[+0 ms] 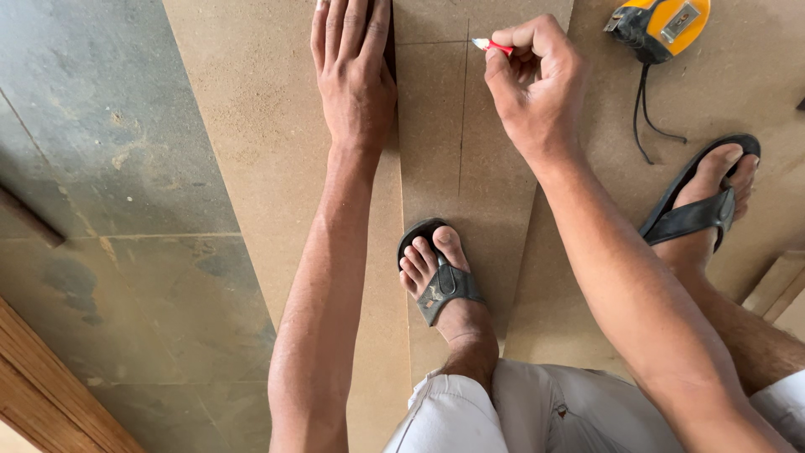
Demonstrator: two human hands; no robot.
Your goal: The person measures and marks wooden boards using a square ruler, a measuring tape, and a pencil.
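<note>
Grey stone floor lies open on the far left, up to the long edge of the big brown board. The left hand lies flat, fingers straight, pressing a narrow strip along its edge. One sandalled foot stands on that strip. The right hand pinches one red pencil, tip at the drawn line. One yellow tape measure rests top right.

Matt fibreboard sheet — glossy plastic tape measure
</note>
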